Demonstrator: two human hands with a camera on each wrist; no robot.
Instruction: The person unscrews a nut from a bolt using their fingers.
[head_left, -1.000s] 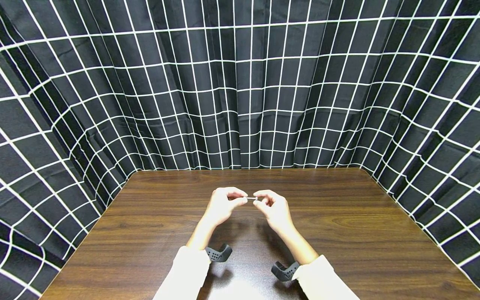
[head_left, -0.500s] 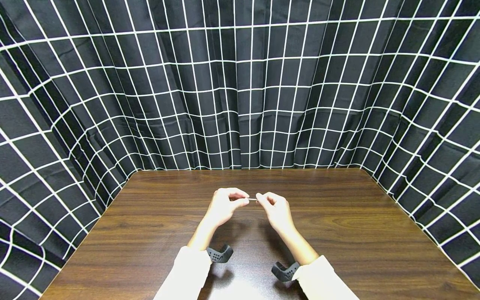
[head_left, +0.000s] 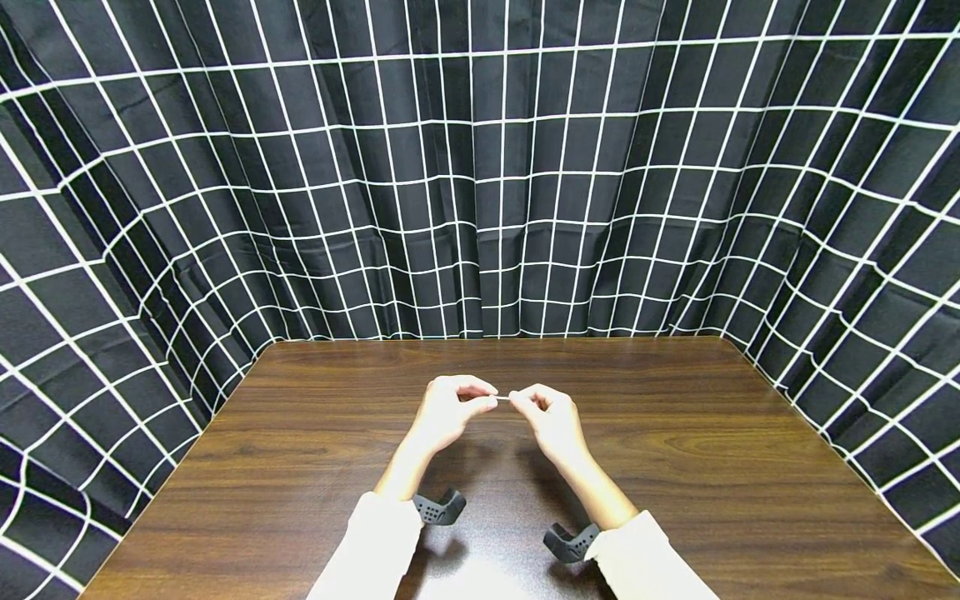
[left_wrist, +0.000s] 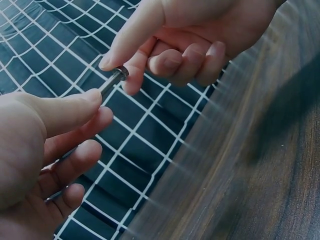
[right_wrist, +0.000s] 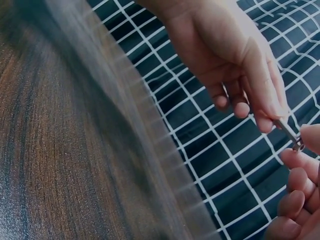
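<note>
A thin metal bolt [left_wrist: 111, 83] spans the gap between the two hands, held up over the table. Its shaft shows thread, and a wider round metal piece [left_wrist: 123, 73], a nut or head, sits at the end by the right hand. The left hand [head_left: 444, 410] pinches the far end of the shaft between thumb and forefinger, hiding that end. With thumb and forefinger on either side of the round piece, the right hand [head_left: 553, 419] pinches it, its other fingers curled loosely below. In the right wrist view the bolt [right_wrist: 286, 129] slants between both sets of fingertips.
Brown wood-grain table [head_left: 675, 467] lies beneath both hands. Dark curtains [head_left: 495, 167] with a white grid stand behind and at both sides. A black wrist mount [head_left: 441, 507] is on the left wrist, another black mount [head_left: 570, 542] on the right.
The right thumb and fingers have gone from spread around the bolt's round end to pinched over it, then shifted slightly left. The left hand has barely moved.
</note>
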